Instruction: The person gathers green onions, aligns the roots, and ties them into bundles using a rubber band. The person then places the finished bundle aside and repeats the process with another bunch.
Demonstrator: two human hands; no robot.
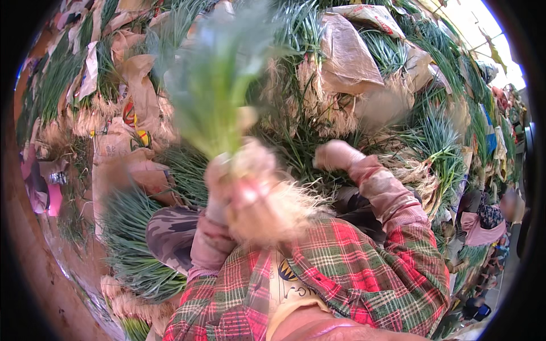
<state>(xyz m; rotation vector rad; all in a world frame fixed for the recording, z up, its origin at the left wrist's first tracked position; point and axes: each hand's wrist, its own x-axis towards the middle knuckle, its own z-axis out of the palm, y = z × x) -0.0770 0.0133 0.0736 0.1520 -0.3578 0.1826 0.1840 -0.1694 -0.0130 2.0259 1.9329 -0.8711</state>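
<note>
My left hand (219, 187) is wrapped around a bunch of green onions (256, 196), held up close to the camera and blurred. Its green leaves point up and away, and the pale, hairy roots hang toward my chest. To the right, my right hand (339, 155) is apart from the bunch, above loose dark green leaves; its fingers look curled, but blur hides whether anything is in them. A pile of green onions (132, 247) lies by my left knee, and another bunch (439, 157) lies beyond my right forearm.
Heaps of green onions (311, 81) with roots showing stand in front. A tan woven sack (349, 55) covers some of them, and another sack (140, 85) lies at the front left. Other people (486, 221) sit at the far right, and one (38, 179) at the far left.
</note>
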